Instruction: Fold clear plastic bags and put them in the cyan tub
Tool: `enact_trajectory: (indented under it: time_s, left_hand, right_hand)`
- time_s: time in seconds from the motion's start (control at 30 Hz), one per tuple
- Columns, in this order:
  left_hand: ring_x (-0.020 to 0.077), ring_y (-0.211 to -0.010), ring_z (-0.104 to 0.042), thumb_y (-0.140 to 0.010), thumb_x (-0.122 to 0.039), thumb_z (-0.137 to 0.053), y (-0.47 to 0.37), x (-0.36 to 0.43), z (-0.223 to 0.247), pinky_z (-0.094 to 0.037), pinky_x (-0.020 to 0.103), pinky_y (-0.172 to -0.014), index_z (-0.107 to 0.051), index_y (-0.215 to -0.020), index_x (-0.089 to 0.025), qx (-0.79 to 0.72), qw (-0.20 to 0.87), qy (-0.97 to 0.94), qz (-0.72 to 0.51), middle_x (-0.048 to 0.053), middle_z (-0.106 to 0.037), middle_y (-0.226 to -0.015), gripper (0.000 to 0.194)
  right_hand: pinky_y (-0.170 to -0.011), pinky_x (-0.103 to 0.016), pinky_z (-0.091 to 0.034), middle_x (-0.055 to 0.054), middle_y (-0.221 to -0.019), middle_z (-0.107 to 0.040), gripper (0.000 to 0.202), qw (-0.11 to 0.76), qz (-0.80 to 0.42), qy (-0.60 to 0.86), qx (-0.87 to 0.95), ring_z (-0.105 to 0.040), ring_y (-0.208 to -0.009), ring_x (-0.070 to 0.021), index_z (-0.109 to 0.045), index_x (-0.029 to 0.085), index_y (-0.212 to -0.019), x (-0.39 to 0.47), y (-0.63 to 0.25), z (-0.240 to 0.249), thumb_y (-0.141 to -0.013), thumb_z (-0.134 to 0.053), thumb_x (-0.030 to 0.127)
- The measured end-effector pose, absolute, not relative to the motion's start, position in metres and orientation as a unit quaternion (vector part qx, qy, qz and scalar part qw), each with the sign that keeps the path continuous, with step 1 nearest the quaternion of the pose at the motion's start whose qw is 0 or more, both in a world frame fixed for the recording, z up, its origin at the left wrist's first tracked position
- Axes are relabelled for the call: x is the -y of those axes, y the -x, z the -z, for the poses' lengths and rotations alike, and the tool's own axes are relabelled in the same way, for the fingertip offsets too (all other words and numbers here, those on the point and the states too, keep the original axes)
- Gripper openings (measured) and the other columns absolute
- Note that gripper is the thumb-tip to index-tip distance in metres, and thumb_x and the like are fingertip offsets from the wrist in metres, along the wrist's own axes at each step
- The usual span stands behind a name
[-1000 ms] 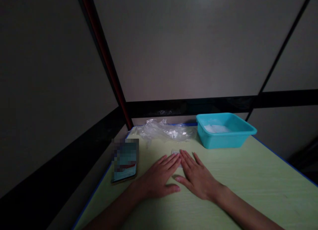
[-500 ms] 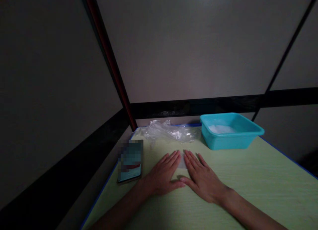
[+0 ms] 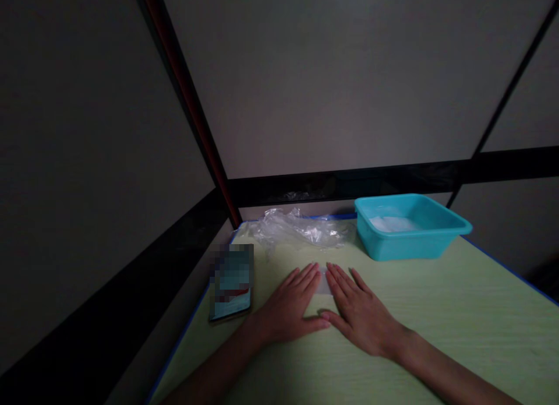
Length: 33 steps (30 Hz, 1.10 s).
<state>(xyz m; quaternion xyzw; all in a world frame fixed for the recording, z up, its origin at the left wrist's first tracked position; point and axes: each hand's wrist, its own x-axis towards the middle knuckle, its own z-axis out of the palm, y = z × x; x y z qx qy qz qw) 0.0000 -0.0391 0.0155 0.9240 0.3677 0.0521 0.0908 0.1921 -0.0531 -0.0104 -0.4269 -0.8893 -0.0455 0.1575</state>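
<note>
A small, pale, translucent flat piece [image 3: 324,284], possibly a plastic bag or sheet, lies on the green table between my hands. My left hand [image 3: 292,306] rests flat over its left side, fingers stretched out. Over the right side lies my right hand [image 3: 360,312], also flat with fingers extended. Both thumbs point inward and their tips nearly meet below the piece. Most of the piece's outer parts are hidden under the fingers.
Crumpled clear plastic [image 3: 301,227] lies at the table's back edge. A turquoise basin [image 3: 408,245] with white material [image 3: 392,223] inside stands at the back right. On the left is a phone [image 3: 231,282], partly pixelated. Walls rise behind and left of the table [image 3: 463,312].
Both hands stay flat in the same pose on the translucent piece. The whole view has shifted slightly; nothing has been taken hold of or let go.
</note>
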Motion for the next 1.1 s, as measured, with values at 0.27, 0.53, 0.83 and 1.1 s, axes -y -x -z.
enact_trajectory:
  time_s: [0.27, 0.53, 0.83, 1.1]
  left_hand:
    - [0.0215, -0.13, -0.002, -0.079, -0.053, -0.041, -0.001, 0.043, -0.021, -0.007, 0.038, -0.105, -0.007, -0.136, -0.013, -0.349, 0.081, -0.93, -0.079, 0.01, -0.005, -0.142, 0.078]
    - [0.0206, -0.13, -0.007, -0.082, -0.049, -0.039, -0.001, 0.042, -0.023, -0.008, 0.038, -0.105, -0.017, -0.134, -0.017, -0.32, 0.098, -0.941, -0.055, 0.008, -0.012, -0.142, 0.066]
    - [0.0209, -0.129, -0.013, -0.076, -0.048, -0.05, 0.0, 0.039, -0.023, -0.009, 0.04, -0.104, -0.023, -0.133, -0.021, -0.338, 0.152, -0.926, -0.076, 0.006, -0.018, -0.141, 0.068]
    - [0.0205, -0.124, -0.028, -0.073, -0.031, -0.057, 0.005, 0.028, -0.011, -0.024, 0.035, -0.102, -0.022, -0.133, -0.014, -0.42, 0.279, -0.832, -0.233, 0.009, -0.028, -0.137, 0.071]
  right_hand:
    - [-0.102, -0.046, -0.02, -0.017, -0.138, -0.018, 0.067, 0.171, 0.071, 0.417, 0.89, -0.014, -0.128, -0.025, -0.019, 0.006, -0.134, 0.052, -0.195, 0.013, -0.085, -0.031, 0.05]
    - [-0.101, -0.046, -0.021, -0.017, -0.136, -0.025, 0.062, 0.158, 0.057, 0.418, 0.893, -0.019, -0.127, -0.0254, -0.029, 0.008, -0.131, 0.052, -0.195, 0.013, -0.085, -0.031, 0.049]
    - [-0.101, -0.048, -0.02, -0.019, -0.136, -0.025, 0.065, 0.134, 0.024, 0.43, 0.892, -0.018, -0.126, -0.0267, -0.031, 0.004, -0.13, 0.052, -0.193, 0.009, -0.085, -0.029, 0.051]
    - [-0.102, -0.045, -0.021, -0.016, -0.138, -0.022, 0.07, 0.18, -0.025, 0.429, 0.885, -0.015, -0.128, -0.0222, -0.02, 0.008, -0.134, 0.051, -0.2, 0.004, -0.083, -0.032, 0.053]
